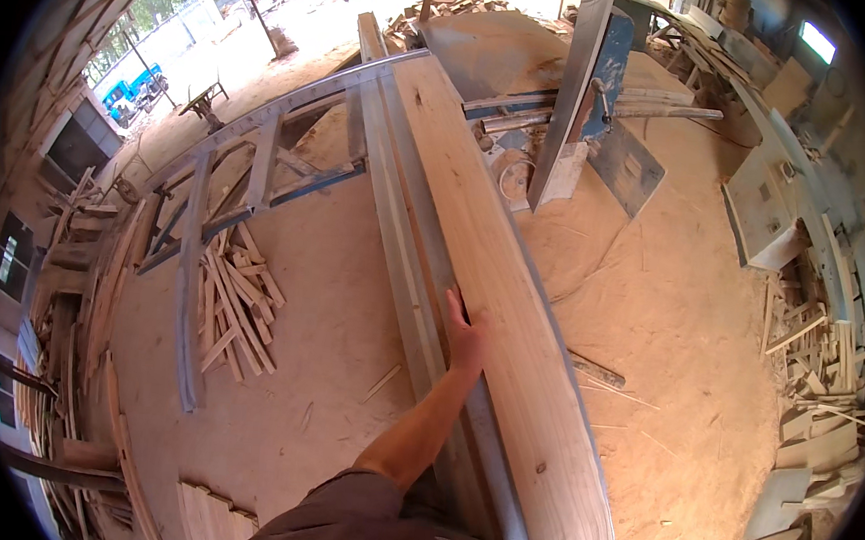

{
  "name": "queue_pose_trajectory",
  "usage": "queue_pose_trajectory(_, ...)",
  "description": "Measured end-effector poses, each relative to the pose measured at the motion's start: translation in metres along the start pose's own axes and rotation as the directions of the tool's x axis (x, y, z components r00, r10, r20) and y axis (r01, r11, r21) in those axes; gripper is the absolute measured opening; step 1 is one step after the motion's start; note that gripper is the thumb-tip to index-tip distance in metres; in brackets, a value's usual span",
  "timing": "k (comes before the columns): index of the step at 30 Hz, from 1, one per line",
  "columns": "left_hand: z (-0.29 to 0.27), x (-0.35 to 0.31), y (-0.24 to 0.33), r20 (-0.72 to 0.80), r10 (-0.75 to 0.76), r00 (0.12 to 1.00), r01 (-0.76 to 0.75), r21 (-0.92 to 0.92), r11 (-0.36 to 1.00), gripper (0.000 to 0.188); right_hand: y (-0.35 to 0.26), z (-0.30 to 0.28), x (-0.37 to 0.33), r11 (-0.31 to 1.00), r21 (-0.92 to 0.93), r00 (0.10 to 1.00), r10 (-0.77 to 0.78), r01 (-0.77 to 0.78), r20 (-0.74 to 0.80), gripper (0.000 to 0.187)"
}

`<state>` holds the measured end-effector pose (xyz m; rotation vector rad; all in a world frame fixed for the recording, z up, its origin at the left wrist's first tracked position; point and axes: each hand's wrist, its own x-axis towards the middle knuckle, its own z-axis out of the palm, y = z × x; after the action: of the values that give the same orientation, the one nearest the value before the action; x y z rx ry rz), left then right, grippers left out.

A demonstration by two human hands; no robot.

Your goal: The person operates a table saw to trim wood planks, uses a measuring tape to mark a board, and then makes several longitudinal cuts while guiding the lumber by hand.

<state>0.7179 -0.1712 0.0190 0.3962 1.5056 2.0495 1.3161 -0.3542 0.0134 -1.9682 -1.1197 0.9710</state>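
A long, wide, pale wooden plank runs from beside my body to the far frame, with a small knot near its close end. My left hand is at the plank's left edge, about midway along, and seems to grip it; some fingers are hidden at the edge. Beneath and left of the plank lie long narrow grey beams, parallel to it. My left arm reaches up from the lower edge in a dark short sleeve. My right hand does not show.
Right of the plank's far end stands a machine with a blue upright and tall grey panel. A metal frame and scattered wood strips are on the left. Scrap wood lines the right wall. A loose stick lies on the floor.
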Motion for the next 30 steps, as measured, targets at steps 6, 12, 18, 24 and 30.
queue_pose_trajectory(6,0.021,-0.040,-0.015,-0.070,0.031,0.997,-0.028,0.048,0.998,0.079,0.033,-0.044,0.014,0.993,0.104,0.996,0.042,-0.050,0.079,0.022)
queue_pose_trajectory(12,0.029,-0.015,-0.019,-0.164,0.077,0.983,-0.063,0.090,0.994,0.079,0.085,-0.078,0.072,0.976,0.213,0.971,-0.090,0.042,0.221,0.033)
queue_pose_trajectory(18,0.022,0.003,-0.027,-0.138,0.144,0.980,-0.102,0.275,0.956,0.073,-0.019,-0.015,0.028,0.930,0.366,1.000,0.008,-0.014,0.018,0.055)
queue_pose_trajectory(24,0.031,0.022,-0.020,-0.087,0.178,0.980,-0.107,0.525,0.844,0.069,-0.041,-0.006,0.025,0.979,0.141,0.979,-0.166,0.150,0.116,0.052)
queue_pose_trajectory(30,0.017,0.050,-0.030,-0.087,0.237,0.968,-0.147,0.570,0.808,0.069,-0.077,0.001,0.025,0.968,0.020,0.922,-0.244,0.249,0.301,0.045)
